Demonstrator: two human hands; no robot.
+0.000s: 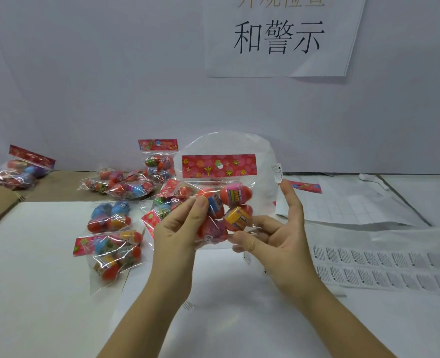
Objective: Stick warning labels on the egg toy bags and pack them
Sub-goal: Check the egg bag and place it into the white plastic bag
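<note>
The transparent plastic egg toy bag with red floral header card (224, 197) is held between both hands. The left hand (180, 228) grips its left side. The right hand (273, 239) pinches its lower right corner. A small white warning label (276, 173) sits at the raised right index fingertip.

So the left hand (180, 228) pinches the egg toy bag (221, 192) by its side, the right hand (275, 236) grips its bottom corner with a warning label (276, 172) on the raised fingertip, spare bags (113, 220) lie left of the grip and label sheets (384, 267) right.
</note>
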